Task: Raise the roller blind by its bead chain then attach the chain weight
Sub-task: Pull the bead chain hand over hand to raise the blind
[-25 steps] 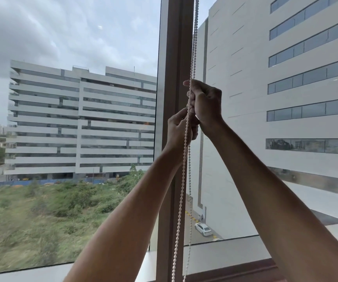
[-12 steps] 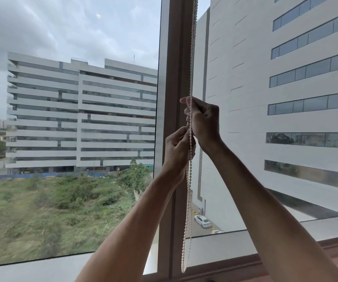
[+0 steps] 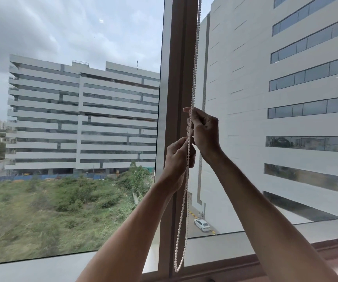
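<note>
Bead chain [image 3: 195, 64]: white, thin, hanging in a long loop right in front of the brown window post [image 3: 176, 78], running up past the top edge of the view and down to a loose bend just above the window sill [image 3: 214, 267]. Likely very light and fully limp, with no stiffness at all; small round beads probably smooth and a little slippery, yet giving the fingers something to catch on. Probably not fragile under a steady pull, though a jerk could well strain it. Best taken by one strand only, pinched between thumb and fingers at about chest height beside the post, well above the bottom bend.

Right hand [image 3: 204, 132]: fingers curled tight, clamped on the chain, just right of the post. Left hand [image 3: 179, 157]: directly below the right hand and touching it, thumb and fingers closed round the same chain, wrist in front of the post. Both hands together, one stacked over the other. Which of the two strands sits in each grip: cannot tell.

No blind and no chain weight anywhere in view.
</note>
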Action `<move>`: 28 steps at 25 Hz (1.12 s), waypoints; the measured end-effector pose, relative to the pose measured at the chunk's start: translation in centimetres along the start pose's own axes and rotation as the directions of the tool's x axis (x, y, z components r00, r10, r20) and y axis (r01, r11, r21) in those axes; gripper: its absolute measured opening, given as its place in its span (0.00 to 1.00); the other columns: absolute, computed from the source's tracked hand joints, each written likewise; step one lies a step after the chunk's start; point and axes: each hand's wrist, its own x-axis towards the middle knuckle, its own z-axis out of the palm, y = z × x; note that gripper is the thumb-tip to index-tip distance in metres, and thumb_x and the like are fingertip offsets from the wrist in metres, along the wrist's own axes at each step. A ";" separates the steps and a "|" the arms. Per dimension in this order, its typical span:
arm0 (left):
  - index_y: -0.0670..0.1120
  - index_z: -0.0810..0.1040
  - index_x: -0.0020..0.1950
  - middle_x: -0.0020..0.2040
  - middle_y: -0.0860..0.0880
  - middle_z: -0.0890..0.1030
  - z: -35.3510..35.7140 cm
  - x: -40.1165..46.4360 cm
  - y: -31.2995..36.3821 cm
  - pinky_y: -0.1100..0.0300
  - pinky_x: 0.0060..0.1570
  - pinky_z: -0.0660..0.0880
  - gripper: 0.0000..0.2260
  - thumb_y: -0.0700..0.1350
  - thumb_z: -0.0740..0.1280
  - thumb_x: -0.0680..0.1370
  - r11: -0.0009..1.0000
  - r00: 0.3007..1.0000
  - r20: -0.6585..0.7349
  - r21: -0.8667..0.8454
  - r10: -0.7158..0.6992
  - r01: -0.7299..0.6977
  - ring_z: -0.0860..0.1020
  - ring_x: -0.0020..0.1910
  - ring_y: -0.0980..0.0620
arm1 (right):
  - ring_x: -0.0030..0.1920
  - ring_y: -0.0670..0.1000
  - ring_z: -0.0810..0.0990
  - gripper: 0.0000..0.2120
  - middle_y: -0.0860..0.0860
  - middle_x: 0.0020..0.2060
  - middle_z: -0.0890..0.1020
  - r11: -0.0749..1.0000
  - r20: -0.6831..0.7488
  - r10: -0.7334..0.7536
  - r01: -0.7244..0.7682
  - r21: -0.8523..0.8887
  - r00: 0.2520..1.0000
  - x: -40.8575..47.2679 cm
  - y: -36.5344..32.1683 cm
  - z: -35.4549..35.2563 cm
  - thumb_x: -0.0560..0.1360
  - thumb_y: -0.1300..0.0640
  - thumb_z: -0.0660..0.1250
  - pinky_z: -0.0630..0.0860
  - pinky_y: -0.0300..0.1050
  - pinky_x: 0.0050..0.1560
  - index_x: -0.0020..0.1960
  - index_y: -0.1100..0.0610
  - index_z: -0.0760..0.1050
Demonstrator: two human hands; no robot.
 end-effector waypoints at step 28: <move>0.48 0.83 0.48 0.44 0.48 0.85 6.9 12.0 19.3 0.64 0.34 0.74 0.07 0.51 0.68 0.78 0.607 0.917 -0.114 0.779 0.383 -0.157 0.81 0.34 0.60 | 0.25 0.38 0.78 0.16 0.51 0.28 0.83 0.752 0.050 -0.278 0.249 -0.610 0.959 8.5 -12.0 1.2 0.76 0.68 0.61 0.72 0.34 0.36 0.37 0.58 0.83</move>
